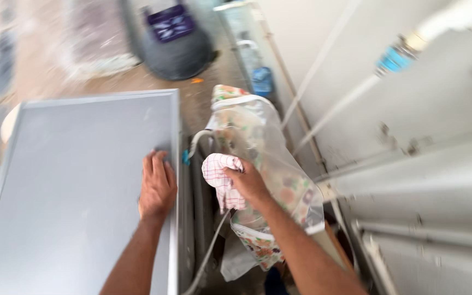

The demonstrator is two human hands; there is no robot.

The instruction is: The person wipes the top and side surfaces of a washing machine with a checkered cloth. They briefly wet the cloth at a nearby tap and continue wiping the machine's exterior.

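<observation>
A checked cloth point(220, 180), white with thin red lines, is held bunched in the right hand point(248, 183), whose grip is clenched around its upper part while the loose end hangs down. The cloth is kept just beside the right edge of a flat grey surface point(72, 180), in the gap between that edge and a clear plastic cover with a flower print point(279, 180) draped over something by the wall. The left hand point(157, 187) is laid flat on the grey surface near its right edge, fingers spread and released, palm down, holding nothing. Judged from this, the cloth is best kept gathered tightly so the hanging end is not caught on the grey hose point(207, 252) below, and the left hand is best kept pressed down for support. Both forearms are stretched forward, the right wrist bent slightly inward. A dark round bin point(178, 52) is seen farther off, blurred.
</observation>
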